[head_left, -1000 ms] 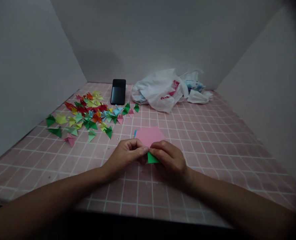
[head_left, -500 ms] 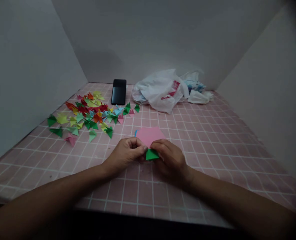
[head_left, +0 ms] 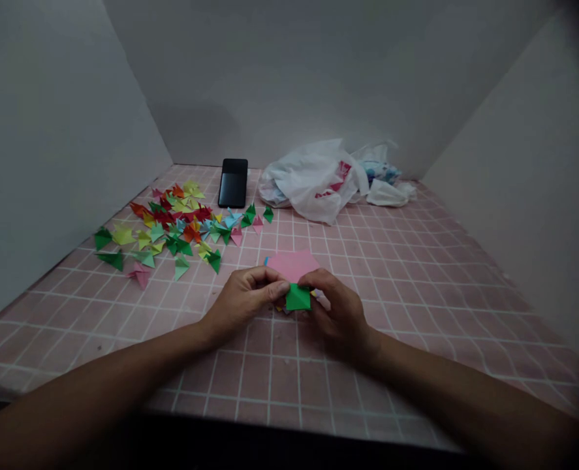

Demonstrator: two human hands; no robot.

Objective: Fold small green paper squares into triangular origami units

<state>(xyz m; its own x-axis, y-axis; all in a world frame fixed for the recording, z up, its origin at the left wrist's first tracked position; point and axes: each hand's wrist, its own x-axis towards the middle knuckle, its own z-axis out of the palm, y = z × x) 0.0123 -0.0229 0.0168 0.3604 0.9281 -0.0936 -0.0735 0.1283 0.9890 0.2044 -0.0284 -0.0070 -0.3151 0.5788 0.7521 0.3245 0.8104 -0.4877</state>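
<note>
You have the small green square of paper (head_left: pixel 297 297) up between your two hands, just in front of the pink paper (head_left: pixel 293 262), which lies flat on the checked tablecloth (head_left: pixel 391 261) with a blue edge (head_left: pixel 266 261) showing at its left. Your left hand (head_left: pixel 250 295) pinches the square's left side, thumb on the face towards you. Your right hand (head_left: pixel 335 312) curls round the other side, its index fingertip at the upper right corner; whether its thumb presses from below, I cannot tell. The step in hand looks like folding: faint crease lines seem to show on the green face. As I judge it, the next move calls for a steady left pinch and light right fingertips, edges lined up before any crease is pressed. The folded paper figures (head_left: pixel 191 230) lie well apart, to your left.
</note>
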